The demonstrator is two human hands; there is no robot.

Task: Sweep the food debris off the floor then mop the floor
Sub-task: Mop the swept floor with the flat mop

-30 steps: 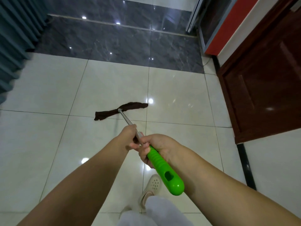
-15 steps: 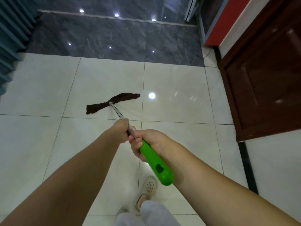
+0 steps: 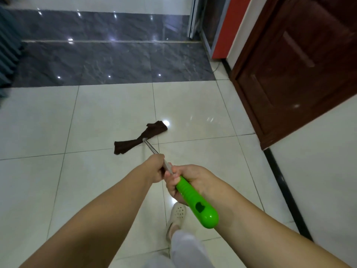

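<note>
head | brown door [image 3: 301, 62] right of mop [image 3: 140, 138] | curtain [image 3: 8, 53] far-left

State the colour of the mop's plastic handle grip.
Bright green plastic handle grip, seen in the head view.

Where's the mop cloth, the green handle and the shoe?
mop cloth [image 3: 135, 141], head view, middle of the brown cloth.
green handle [image 3: 195, 204], head view, middle of the grip.
shoe [image 3: 176, 215], head view, perforated toe top.

Glossy white tiles [image 3: 193, 105], brown door [image 3: 301, 60]
</note>
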